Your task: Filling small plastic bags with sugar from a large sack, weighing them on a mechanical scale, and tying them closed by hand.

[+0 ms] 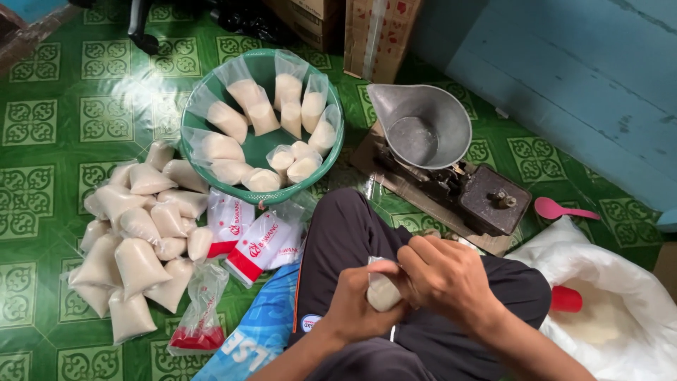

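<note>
While the person sits on the green patterned floor [49,233] with one dark-trousered knee raised, both hands meet over that knee at about 6 o'clock in the view, closed around a small clear bag of white grains [382,291]; the left hand [356,307] wraps the bag from below with its fingers curled shut on it, and the right hand [446,276] covers the bag's top, fingers bent tight around the neck, so only a patch of the filled bag shows between them. At 12 o'clock from the hands sits a green round basket [262,149] holding about a dozen filled bags whose tops stand open. At 9 o'clock a heap of tied, filled bags [137,240] lies on the floor, and just beside it, between the heap and the knee, lie red and white packs of empty bags [255,243]. At 1 o'clock stands a dark weighing scale [486,196] with a grey metal scoop pan [423,127] on top, resting on flat cardboard. At 3 o'clock a large white sack [620,282] lies open with a red cup [566,299] in it, and a pink spoon [560,209] lies on the floor just beyond the sack
</note>
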